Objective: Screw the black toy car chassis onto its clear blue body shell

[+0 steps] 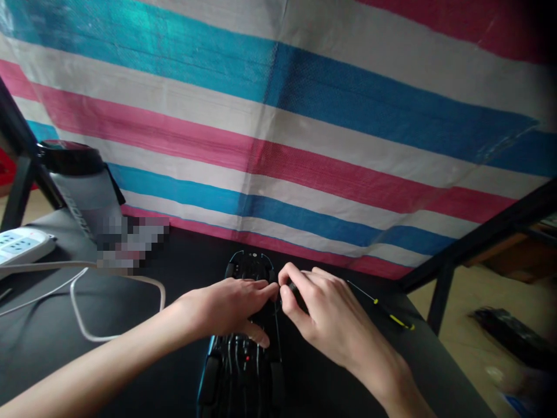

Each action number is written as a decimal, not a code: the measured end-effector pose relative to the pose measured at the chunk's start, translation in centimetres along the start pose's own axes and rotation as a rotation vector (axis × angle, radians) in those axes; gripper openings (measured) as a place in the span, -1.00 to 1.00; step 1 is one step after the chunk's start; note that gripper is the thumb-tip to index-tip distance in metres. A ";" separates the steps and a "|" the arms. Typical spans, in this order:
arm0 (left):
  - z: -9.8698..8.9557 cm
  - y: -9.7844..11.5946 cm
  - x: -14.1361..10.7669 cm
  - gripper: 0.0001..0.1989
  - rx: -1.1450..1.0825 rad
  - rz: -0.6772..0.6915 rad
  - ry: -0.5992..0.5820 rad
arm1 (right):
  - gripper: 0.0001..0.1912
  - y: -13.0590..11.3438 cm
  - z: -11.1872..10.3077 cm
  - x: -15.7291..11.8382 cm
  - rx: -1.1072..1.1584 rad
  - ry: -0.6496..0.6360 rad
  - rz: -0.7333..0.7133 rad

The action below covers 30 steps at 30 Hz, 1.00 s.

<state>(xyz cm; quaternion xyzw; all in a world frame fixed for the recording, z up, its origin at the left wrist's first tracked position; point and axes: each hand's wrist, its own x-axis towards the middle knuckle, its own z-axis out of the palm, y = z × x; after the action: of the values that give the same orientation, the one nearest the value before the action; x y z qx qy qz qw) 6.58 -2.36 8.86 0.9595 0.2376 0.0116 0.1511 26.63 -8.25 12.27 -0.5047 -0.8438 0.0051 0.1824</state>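
A black toy car [243, 377] with blue edges lies upside down on the black table, its wheels and a small red dot on its underside showing. My left hand [230, 305] rests across the car's middle and grips it, fingers reaching over to its right edge and thumb lying on the underside. Beside that edge, my right hand [326, 302] is curled, thumb and fingers closed around a dark rounded piece [298, 297], mostly hidden by the fingers. The fingertips of both hands nearly meet. A screwdriver [383, 309] with a thin shaft and yellow-and-black handle lies right of my right hand.
At the back left stands a bottle [85, 186] with a black lid, beside a blurred patch. A white power strip [24, 244] and a pale cable [76, 313] lie on the left. Behind the table [143, 377] hangs a striped sheet [261, 128] between dark frame bars.
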 end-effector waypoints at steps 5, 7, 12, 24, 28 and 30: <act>0.0 -0.1 0.0 -0.25 0.022 0.030 0.043 | -0.92 0.3 -0.4 0.2 0.029 -0.044 -0.108; -0.1 0.1 0.0 -0.27 0.055 0.011 0.036 | -0.82 0.5 -0.2 0.2 -0.042 -0.020 -0.085; -0.6 0.9 -0.2 -0.27 0.090 0.023 0.016 | -0.85 0.8 -0.1 0.4 0.050 -0.026 -0.110; -0.2 0.9 -0.4 -0.25 0.121 0.034 0.040 | -0.89 0.6 -0.6 0.2 0.082 -0.045 -0.136; -0.1 0.8 -0.5 -0.33 0.122 0.020 0.074 | -0.82 0.6 -0.3 0.2 -0.023 -0.028 -0.099; -0.1 0.9 -0.5 -0.30 0.145 0.029 0.070 | -0.88 0.4 -0.2 0.2 -0.005 -0.023 -0.095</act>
<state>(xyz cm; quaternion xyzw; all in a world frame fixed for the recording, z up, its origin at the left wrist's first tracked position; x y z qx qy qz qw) 6.57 -3.31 9.25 0.9703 0.2288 0.0300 0.0725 26.97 -7.89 12.40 -0.4642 -0.8689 0.0002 0.1718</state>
